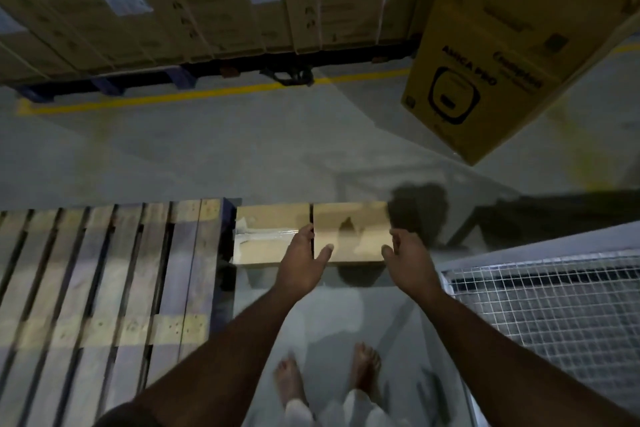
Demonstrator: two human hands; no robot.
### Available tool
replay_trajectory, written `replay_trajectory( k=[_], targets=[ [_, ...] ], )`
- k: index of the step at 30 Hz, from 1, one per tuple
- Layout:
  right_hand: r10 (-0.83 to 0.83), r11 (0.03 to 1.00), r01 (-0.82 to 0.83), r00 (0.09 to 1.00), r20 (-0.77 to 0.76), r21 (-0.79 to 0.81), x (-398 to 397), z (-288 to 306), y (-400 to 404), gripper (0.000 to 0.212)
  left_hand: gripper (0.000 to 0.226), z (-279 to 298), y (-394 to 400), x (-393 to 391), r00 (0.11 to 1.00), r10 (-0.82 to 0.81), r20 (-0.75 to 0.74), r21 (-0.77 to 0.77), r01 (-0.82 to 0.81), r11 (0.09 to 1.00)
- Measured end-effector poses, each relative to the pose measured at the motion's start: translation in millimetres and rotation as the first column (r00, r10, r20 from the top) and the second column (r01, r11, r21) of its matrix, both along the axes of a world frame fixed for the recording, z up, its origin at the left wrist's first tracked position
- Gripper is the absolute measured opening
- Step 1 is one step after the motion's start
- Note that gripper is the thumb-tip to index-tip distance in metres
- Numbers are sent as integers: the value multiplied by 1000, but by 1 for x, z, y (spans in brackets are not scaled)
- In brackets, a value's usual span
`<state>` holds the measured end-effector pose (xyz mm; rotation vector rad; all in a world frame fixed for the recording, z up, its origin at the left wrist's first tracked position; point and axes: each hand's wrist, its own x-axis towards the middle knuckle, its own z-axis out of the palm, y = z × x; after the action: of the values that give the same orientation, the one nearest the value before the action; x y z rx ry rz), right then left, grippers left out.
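left hand (300,262) and right hand (411,260) spread open, flanking cardboard box (360,222), thumbs on its top

yellow carton (512,55) cropped, its print blurred

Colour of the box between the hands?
Plain tan cardboard: the box between the left hand and right hand. Head view shows it best.
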<state>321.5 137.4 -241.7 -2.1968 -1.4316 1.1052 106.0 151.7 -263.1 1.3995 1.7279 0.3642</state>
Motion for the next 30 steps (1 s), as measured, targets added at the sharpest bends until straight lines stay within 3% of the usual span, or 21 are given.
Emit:
replay_trajectory(
  k=[6,13,18,25,30],
  targets=[
    [-61,996,61,998,1,-72,15,-95,46,42,74,-98,36,20,991,126,55,-202,-112,973],
    [-114,987,117,993,33,-114,25,-250,82,47,68,-246,78,27,996,86,18,-255,-79,964],
    [-112,975,125,990,80,-181,33,-349,96,59,76,-338,92,28,988,149,34,-342,-128,931],
    [-241,925,251,968,69,-285,43,-431,98,65,86,-411,94,29,956,286,-71,-400,-290,870],
    [-210,917,230,973,97,-327,42,-454,90,71,87,-429,94,33,932,357,-70,-407,-353,842]
  ],
)
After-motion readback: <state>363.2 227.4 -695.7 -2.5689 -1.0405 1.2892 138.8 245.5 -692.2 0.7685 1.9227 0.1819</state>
